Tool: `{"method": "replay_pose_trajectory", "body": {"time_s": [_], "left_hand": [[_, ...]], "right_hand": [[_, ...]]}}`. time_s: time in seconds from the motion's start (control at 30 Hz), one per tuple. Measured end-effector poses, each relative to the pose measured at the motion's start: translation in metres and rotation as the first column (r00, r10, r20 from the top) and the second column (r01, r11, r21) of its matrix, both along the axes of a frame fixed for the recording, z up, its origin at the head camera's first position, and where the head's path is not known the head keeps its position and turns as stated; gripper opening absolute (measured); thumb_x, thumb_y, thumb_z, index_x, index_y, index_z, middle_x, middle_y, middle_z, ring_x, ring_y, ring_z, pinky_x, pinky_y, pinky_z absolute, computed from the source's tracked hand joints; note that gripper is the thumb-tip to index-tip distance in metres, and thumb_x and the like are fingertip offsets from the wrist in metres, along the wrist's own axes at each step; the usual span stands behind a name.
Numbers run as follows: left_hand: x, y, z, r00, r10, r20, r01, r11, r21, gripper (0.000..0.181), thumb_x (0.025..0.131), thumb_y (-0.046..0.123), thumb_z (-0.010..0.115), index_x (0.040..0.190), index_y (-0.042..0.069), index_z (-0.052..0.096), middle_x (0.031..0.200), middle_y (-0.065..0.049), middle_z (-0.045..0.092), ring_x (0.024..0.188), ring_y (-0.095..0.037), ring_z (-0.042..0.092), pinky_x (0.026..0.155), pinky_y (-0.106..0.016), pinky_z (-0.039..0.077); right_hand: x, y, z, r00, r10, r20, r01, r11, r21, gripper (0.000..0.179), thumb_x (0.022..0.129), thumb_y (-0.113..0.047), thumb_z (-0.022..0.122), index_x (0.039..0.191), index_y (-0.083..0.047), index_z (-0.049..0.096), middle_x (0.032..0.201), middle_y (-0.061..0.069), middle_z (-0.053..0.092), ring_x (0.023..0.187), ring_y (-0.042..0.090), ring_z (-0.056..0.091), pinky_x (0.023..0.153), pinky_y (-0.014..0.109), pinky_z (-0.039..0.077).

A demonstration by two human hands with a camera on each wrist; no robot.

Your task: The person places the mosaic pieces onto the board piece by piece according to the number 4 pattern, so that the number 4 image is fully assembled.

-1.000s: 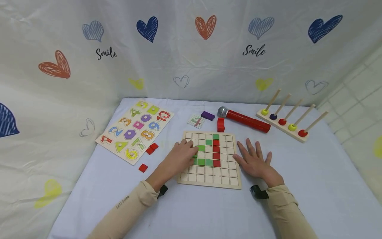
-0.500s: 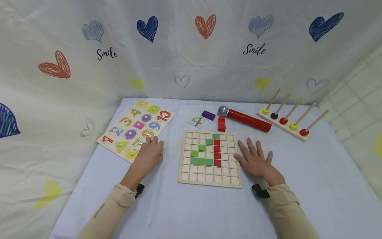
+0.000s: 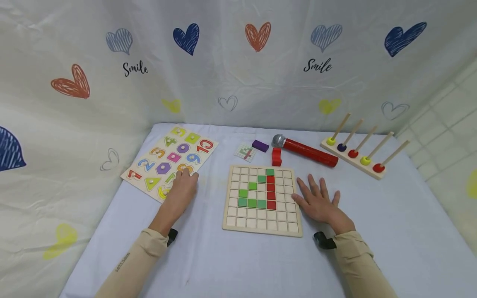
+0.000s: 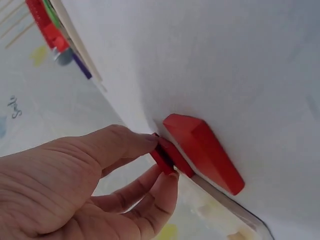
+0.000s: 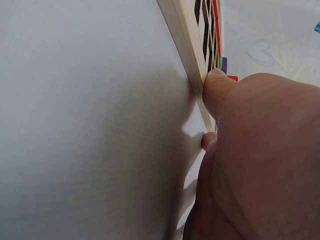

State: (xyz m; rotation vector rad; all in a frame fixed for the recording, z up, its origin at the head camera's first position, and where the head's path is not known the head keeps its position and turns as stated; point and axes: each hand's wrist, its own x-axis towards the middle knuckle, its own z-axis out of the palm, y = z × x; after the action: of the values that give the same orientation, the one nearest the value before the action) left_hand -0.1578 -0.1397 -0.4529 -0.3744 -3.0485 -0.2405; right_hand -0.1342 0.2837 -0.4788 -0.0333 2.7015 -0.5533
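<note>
My left hand (image 3: 179, 192) is beside the right edge of the number puzzle board (image 3: 139, 185). In the left wrist view its thumb and fingers pinch a red square tile (image 4: 162, 159), with another red tile (image 4: 179, 158) right behind it and a third red tile (image 4: 207, 155) nearer the camera. The hand hides these tiles in the head view. Fingers spread, my right hand (image 3: 320, 205) lies on the table, its thumb (image 5: 216, 92) touching the right edge of the wooden grid board (image 3: 242, 222). Green tiles (image 3: 252, 203) and a column of red tiles (image 3: 271, 195) sit in the grid.
Behind the grid lie a small pattern card (image 3: 245, 152), a purple block (image 3: 260, 145), a red block (image 3: 276, 157) and a red toy microphone (image 3: 309, 153). A peg stand (image 3: 372, 170) with coloured beads is at the back right. A white curtain (image 3: 208, 78) hangs behind the table.
My left hand has left the grid board and moved left to the red tiles by the number puzzle, where it now pinches one. The right hand has stayed in place.
</note>
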Motion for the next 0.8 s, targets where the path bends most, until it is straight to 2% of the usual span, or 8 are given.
{"method": "replay_pose_trajectory", "body": {"time_s": [0.1, 0.2, 0.3, 0.4, 0.47, 0.63, 0.8], "left_hand": [[-0.001, 0.0, 0.001, 0.997, 0.017, 0.076, -0.02, 0.999, 0.041, 0.024, 0.098, 0.002, 0.075, 0.12, -0.004, 0.069, 0.114, -0.027, 0.062, 0.104, -0.036, 0.053, 0.088, -0.045, 0.057], [-0.002, 0.002, 0.002, 0.987, 0.019, 0.162, -0.033, 0.996, 0.083, 0.021, 0.098, 0.003, 0.074, 0.118, 0.0, 0.068, 0.113, -0.023, 0.062, 0.109, -0.036, 0.05, 0.091, -0.045, 0.054], [-0.002, 0.006, 0.002, 0.98, -0.007, 0.196, -0.014, 0.994, 0.106, 0.021, 0.096, 0.003, 0.076, 0.116, 0.004, 0.068, 0.113, -0.019, 0.061, 0.111, -0.034, 0.049, 0.092, -0.043, 0.054], [0.001, 0.014, 0.003, 0.98, -0.074, 0.184, 0.047, 0.988, 0.144, 0.021, 0.093, 0.001, 0.079, 0.111, 0.005, 0.069, 0.107, -0.015, 0.061, 0.106, -0.032, 0.05, 0.088, -0.041, 0.053], [0.005, 0.022, 0.006, 0.972, -0.134, 0.194, 0.097, 0.977, 0.189, 0.022, 0.092, 0.0, 0.08, 0.11, 0.006, 0.069, 0.103, -0.011, 0.061, 0.103, -0.028, 0.051, 0.086, -0.037, 0.052], [0.015, 0.046, 0.017, 0.922, -0.302, 0.241, 0.217, 0.921, 0.323, 0.023, 0.09, -0.003, 0.077, 0.11, 0.008, 0.07, 0.103, -0.006, 0.061, 0.101, -0.023, 0.051, 0.08, -0.031, 0.049], [0.019, 0.07, 0.024, 0.895, -0.386, 0.221, 0.297, 0.889, 0.349, 0.023, 0.09, -0.004, 0.074, 0.11, 0.008, 0.071, 0.106, -0.006, 0.06, 0.103, -0.022, 0.047, 0.078, -0.028, 0.046]], "right_hand": [[0.001, -0.001, -0.002, 1.0, -0.004, -0.005, 0.004, 1.0, -0.007, 0.095, 0.103, -0.076, 0.037, 0.173, -0.019, 0.009, 0.179, 0.021, -0.014, 0.16, 0.053, -0.026, 0.112, 0.082, -0.029], [0.001, 0.001, -0.007, 1.0, -0.003, -0.012, 0.003, 1.0, -0.009, 0.099, 0.1, -0.082, 0.032, 0.173, -0.02, 0.009, 0.179, 0.02, -0.014, 0.161, 0.052, -0.026, 0.112, 0.081, -0.03], [-0.001, 0.003, -0.012, 1.0, 0.001, -0.014, -0.001, 1.0, -0.001, 0.105, 0.096, -0.089, 0.027, 0.173, -0.02, 0.007, 0.179, 0.02, -0.015, 0.161, 0.052, -0.026, 0.111, 0.08, -0.031], [-0.003, 0.006, -0.016, 1.0, 0.007, -0.009, -0.007, 1.0, -0.005, 0.11, 0.093, -0.093, 0.025, 0.173, -0.02, 0.007, 0.179, 0.02, -0.016, 0.16, 0.053, -0.027, 0.109, 0.08, -0.033], [-0.004, 0.007, -0.017, 1.0, 0.006, -0.001, -0.006, 1.0, -0.006, 0.11, 0.092, -0.094, 0.025, 0.173, -0.021, 0.006, 0.179, 0.02, -0.017, 0.16, 0.053, -0.028, 0.109, 0.08, -0.033], [-0.006, 0.007, -0.015, 1.0, 0.0, 0.004, 0.0, 1.0, -0.003, 0.107, 0.094, -0.09, 0.028, 0.173, -0.022, 0.006, 0.179, 0.019, -0.017, 0.16, 0.053, -0.028, 0.109, 0.081, -0.032], [-0.008, 0.008, -0.013, 1.0, 0.006, 0.006, -0.006, 1.0, -0.007, 0.103, 0.097, -0.088, 0.028, 0.173, -0.024, 0.005, 0.179, 0.018, -0.019, 0.16, 0.052, -0.029, 0.109, 0.082, -0.031]]}}
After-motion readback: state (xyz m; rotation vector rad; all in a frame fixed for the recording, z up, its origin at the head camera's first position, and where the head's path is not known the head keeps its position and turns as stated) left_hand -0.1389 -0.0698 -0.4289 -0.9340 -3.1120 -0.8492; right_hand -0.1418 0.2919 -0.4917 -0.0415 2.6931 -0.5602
